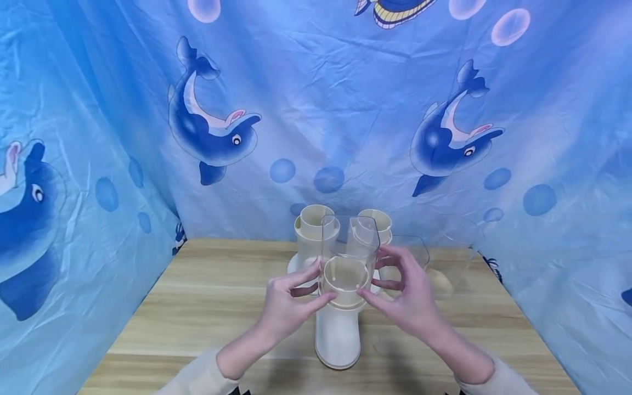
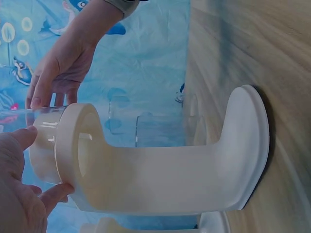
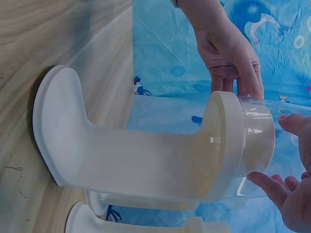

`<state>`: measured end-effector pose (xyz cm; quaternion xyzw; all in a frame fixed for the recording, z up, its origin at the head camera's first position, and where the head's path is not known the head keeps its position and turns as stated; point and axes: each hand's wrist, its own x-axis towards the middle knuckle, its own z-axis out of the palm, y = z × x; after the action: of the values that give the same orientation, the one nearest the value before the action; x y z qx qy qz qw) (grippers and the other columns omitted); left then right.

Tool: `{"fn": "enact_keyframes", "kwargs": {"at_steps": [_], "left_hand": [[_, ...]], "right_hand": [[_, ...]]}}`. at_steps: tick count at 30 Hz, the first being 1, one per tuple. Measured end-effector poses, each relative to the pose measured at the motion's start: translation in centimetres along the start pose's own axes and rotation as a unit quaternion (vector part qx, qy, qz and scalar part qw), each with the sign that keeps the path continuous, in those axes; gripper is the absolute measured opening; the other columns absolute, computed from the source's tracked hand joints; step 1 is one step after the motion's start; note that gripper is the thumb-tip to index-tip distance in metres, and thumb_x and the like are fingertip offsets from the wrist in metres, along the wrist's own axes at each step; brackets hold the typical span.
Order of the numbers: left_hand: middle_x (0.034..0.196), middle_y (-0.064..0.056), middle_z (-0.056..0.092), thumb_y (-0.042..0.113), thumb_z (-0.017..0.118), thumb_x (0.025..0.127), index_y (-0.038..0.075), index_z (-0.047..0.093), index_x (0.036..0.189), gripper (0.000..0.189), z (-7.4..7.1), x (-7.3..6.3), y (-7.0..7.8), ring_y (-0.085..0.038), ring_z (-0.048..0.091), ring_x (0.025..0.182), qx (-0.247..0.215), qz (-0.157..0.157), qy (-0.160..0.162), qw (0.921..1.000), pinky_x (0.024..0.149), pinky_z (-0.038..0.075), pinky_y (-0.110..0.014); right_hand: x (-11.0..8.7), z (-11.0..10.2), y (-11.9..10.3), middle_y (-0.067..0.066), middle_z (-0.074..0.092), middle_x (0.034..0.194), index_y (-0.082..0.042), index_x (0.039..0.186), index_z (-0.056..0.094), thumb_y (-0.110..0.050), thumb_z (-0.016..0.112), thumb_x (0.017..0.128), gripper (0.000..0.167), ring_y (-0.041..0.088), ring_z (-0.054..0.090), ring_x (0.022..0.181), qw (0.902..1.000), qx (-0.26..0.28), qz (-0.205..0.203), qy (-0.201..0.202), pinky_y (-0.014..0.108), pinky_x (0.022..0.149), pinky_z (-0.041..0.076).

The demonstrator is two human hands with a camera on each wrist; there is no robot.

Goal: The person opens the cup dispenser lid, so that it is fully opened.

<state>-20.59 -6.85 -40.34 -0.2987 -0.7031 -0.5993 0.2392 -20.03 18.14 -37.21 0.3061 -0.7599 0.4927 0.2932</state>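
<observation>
My left hand and right hand hold a clear plastic container from both sides, thumbs toward me. The container stands upright around the cream ring top of a white stand. In the left wrist view, the stand's wide foot rests on the table, and its cream collar meets the clear wall. From the right wrist view, the left hand touches the far side of the container, while the right hand's fingers touch the near side.
Two more pale stands with cream tops rise behind the hands. Further clear plastic pieces stand at the back right, near a round tan piece. A blue dolphin-printed cloth surrounds the wooden table.
</observation>
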Motion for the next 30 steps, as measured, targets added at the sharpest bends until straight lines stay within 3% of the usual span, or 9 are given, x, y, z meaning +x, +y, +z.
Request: {"fn": "enact_keyframes", "kwargs": {"at_steps": [8, 12, 18, 20, 22, 26, 28, 30], "left_hand": [[0.132, -0.022, 0.073, -0.001, 0.094, 0.076, -0.003, 0.070, 0.134, 0.063, 0.3, -1.0, -0.9, -0.027, 0.078, 0.112, -0.012, 0.010, 0.012, 0.9998, 0.078, 0.067, -0.033], [0.136, -0.021, 0.072, 0.001, 0.097, 0.072, 0.001, 0.066, 0.142, 0.076, -0.2, -1.0, -1.3, -0.024, 0.076, 0.115, -0.002, 0.007, 0.004, 1.0000, 0.081, 0.067, -0.035], [0.157, -0.022, 0.055, 0.001, 0.099, 0.066, 0.002, 0.051, 0.155, 0.102, -1.8, 0.9, -2.1, -0.035, 0.058, 0.142, -0.007, 0.028, -0.048, 0.9984, 0.108, 0.057, -0.040], [0.162, -0.023, 0.048, -0.001, 0.097, 0.065, 0.001, 0.047, 0.158, 0.106, -2.1, 1.8, -2.6, -0.032, 0.052, 0.149, -0.021, 0.040, -0.069, 0.9966, 0.112, 0.053, -0.046], [0.166, -0.023, 0.043, -0.003, 0.095, 0.067, 0.002, 0.042, 0.161, 0.109, -2.4, 2.7, -3.1, -0.029, 0.049, 0.152, -0.035, 0.050, -0.092, 0.9939, 0.114, 0.051, -0.051], [0.170, -0.024, 0.035, -0.004, 0.092, 0.072, 0.006, 0.031, 0.167, 0.113, -2.4, 3.8, -3.9, -0.043, 0.045, 0.151, -0.068, 0.051, -0.134, 0.9873, 0.116, 0.049, -0.053], [0.170, -0.028, 0.033, -0.006, 0.090, 0.075, 0.007, 0.027, 0.169, 0.114, -2.3, 4.1, -4.2, -0.050, 0.046, 0.148, -0.083, 0.046, -0.149, 0.9842, 0.115, 0.052, -0.051], [0.169, -0.032, 0.032, -0.008, 0.088, 0.075, 0.006, 0.025, 0.169, 0.114, -2.1, 4.2, -4.4, -0.050, 0.051, 0.144, -0.095, 0.044, -0.158, 0.9819, 0.112, 0.055, -0.049]], "right_hand": [[-0.7, 0.0, 0.3, 0.013, 0.064, 0.126, -0.001, 0.143, 0.055, 0.012, 0.099, 0.058, 0.096, 0.008, 0.067, 0.105, 1.0000, -0.001, -0.004, 0.000, 0.029, 0.070, 0.067], [-0.7, -0.4, 0.2, 0.014, 0.064, 0.128, -0.002, 0.144, 0.053, 0.009, 0.100, 0.060, 0.097, 0.009, 0.067, 0.105, 0.9999, -0.004, -0.005, -0.010, 0.028, 0.070, 0.067], [0.2, -1.3, -0.2, 0.015, 0.062, 0.137, -0.006, 0.150, 0.051, 0.004, 0.099, 0.063, 0.100, 0.007, 0.066, 0.114, 0.9999, -0.015, -0.003, -0.006, 0.029, 0.077, 0.067], [0.6, -1.6, -0.4, 0.013, 0.061, 0.142, -0.008, 0.152, 0.050, 0.004, 0.098, 0.064, 0.100, 0.008, 0.066, 0.118, 0.9998, -0.019, -0.001, -0.004, 0.029, 0.080, 0.067], [1.0, -1.7, -0.6, 0.011, 0.059, 0.147, -0.009, 0.153, 0.050, 0.002, 0.098, 0.067, 0.100, 0.012, 0.066, 0.123, 0.9997, -0.023, -0.003, -0.009, 0.030, 0.082, 0.067], [1.6, -1.6, -0.9, 0.009, 0.056, 0.151, -0.013, 0.154, 0.051, -0.002, 0.097, 0.070, 0.096, 0.022, 0.065, 0.127, 0.9994, -0.024, -0.002, -0.023, 0.031, 0.083, 0.067], [1.7, -1.5, -1.0, 0.008, 0.056, 0.151, -0.015, 0.153, 0.053, -0.003, 0.097, 0.072, 0.093, 0.021, 0.063, 0.128, 0.9993, -0.023, 0.001, -0.028, 0.033, 0.083, 0.067], [1.8, -1.4, -1.0, 0.008, 0.056, 0.150, -0.015, 0.150, 0.056, -0.003, 0.096, 0.073, 0.088, 0.017, 0.061, 0.129, 0.9993, -0.024, 0.002, -0.028, 0.035, 0.082, 0.068]]}}
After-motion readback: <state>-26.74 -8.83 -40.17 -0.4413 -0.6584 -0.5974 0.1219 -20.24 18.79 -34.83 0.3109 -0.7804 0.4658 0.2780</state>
